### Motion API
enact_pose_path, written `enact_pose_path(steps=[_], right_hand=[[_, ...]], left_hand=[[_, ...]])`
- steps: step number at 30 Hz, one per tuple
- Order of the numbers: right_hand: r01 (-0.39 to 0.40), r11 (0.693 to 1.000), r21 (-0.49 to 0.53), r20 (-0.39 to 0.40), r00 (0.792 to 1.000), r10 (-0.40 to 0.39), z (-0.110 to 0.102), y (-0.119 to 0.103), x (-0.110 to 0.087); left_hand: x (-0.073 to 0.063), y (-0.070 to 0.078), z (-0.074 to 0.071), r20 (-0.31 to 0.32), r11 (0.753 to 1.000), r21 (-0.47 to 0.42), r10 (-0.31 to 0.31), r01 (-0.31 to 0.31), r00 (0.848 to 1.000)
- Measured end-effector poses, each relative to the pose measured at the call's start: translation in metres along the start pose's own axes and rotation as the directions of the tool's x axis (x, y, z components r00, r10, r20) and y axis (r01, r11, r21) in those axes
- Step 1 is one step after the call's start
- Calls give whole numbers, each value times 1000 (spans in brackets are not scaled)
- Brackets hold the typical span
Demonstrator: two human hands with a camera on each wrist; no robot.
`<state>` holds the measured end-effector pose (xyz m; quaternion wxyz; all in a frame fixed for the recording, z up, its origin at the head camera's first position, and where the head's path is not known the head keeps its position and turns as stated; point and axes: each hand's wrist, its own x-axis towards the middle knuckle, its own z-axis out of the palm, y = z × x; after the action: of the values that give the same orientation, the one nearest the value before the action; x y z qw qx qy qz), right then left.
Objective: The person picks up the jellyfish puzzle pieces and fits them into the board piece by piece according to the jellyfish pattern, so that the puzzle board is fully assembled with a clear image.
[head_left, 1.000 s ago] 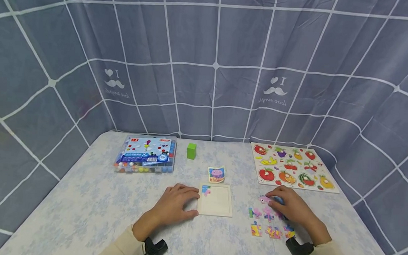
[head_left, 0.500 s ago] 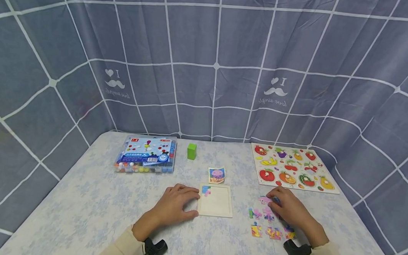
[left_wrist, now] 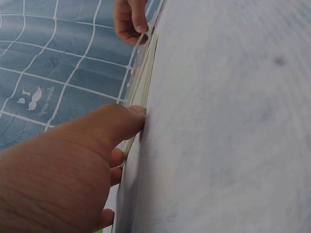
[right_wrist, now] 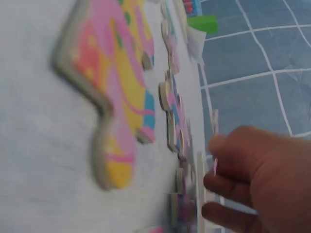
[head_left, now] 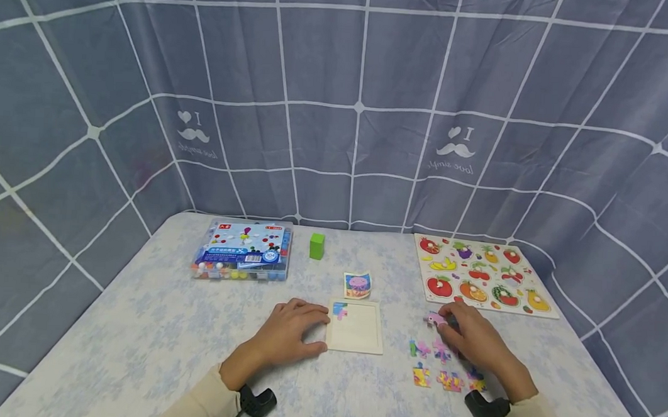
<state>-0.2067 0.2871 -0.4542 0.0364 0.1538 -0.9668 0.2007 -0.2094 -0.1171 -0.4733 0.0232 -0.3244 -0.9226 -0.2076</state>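
My left hand (head_left: pixel 290 333) lies at the left side of a square wooden puzzle tray (head_left: pixel 364 336). Its spread thumb and fingertips touch the tray's edge; the left wrist view shows the thumb (left_wrist: pixel 133 119) against the rim. One blue-and-pink puzzle piece (head_left: pixel 340 311) sits in the tray's upper left corner. To the right, my right hand (head_left: pixel 477 342) pinches a pink puzzle piece (head_left: pixel 433 319) between thumb and fingers. Seen edge-on in the right wrist view, that held piece (right_wrist: pixel 215 121) is raised off the table. Below the hand lie several loose puzzle pieces (head_left: pixel 441 351), some partly hidden by it.
A small picture card (head_left: pixel 357 285) of a pink figure lies just behind the tray. Farther back are a green block (head_left: pixel 317 246) and a clear box of colourful parts (head_left: pixel 242 251). A fruit puzzle board (head_left: pixel 486 276) lies at the back right, before a grey-blue grid curtain (head_left: pixel 394 142).
My right hand has taken hold of the pink puzzle piece and lifted it slightly. The left hand stays at the tray's edge. The head view has shifted a little.
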Motion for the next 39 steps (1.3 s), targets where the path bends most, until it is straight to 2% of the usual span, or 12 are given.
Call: enact_pose_path(steps=[2, 5, 13, 20, 22, 28, 39], right_hand=[[17, 1000, 1, -9, 1000, -17, 0, -3, 4], [87, 996, 2, -16, 996, -87, 0, -13, 14], [205, 978, 41, 30, 978, -206, 14, -60, 47], [340, 940, -22, 28, 940, -339, 38, -89, 65], [342, 939, -42, 43, 939, -340, 42, -97, 67], [292, 954, -68, 68, 955, -287, 50, -112, 68], [274, 952, -141, 37, 962, -271, 58, -118, 73]], left_hand=[[1, 0, 0, 4, 1000, 1, -1, 1, 1000], [1, 0, 0, 6, 1000, 2, -2, 2, 1000], [1, 2, 5, 15, 1000, -15, -6, 6, 1000], [0, 5, 7, 29, 1000, -4, -13, 13, 1000], [-1, 5, 6, 28, 1000, 0, -9, 9, 1000], [-1, 4, 4, 14, 1000, 7, 7, -7, 1000], [-1, 3, 0, 0, 1000, 20, 4, -4, 1000]])
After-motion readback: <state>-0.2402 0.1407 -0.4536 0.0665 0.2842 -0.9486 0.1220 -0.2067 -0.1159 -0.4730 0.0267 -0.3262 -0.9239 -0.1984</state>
